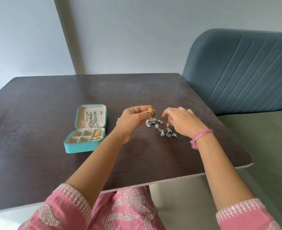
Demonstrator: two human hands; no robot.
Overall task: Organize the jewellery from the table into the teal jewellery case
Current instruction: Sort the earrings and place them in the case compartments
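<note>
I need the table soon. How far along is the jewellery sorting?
Chains hang in the teal case's lid and gold earrings fill its right compartments. The left hand holds a gold-and-green earring; the right hand reaches into the remaining silver pile.

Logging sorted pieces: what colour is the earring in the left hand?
Gold with green and orange-red accents; the earring shows in the head view.

We are wearing a pink tunic (pixel 128 211) with white embroidery, floral across the lap. Both sleeves are ending below the elbow, the left sleeve (pixel 65 206) and the right sleeve (pixel 243 214) each carrying a cuff band of white drop-shaped stitching. A pink thread band (pixel 201 135) with a frayed tassel is circling the right wrist. A gold ring (pixel 133 108) is sitting on a left finger, a silver ring (pixel 170 111) on a right one.
</note>
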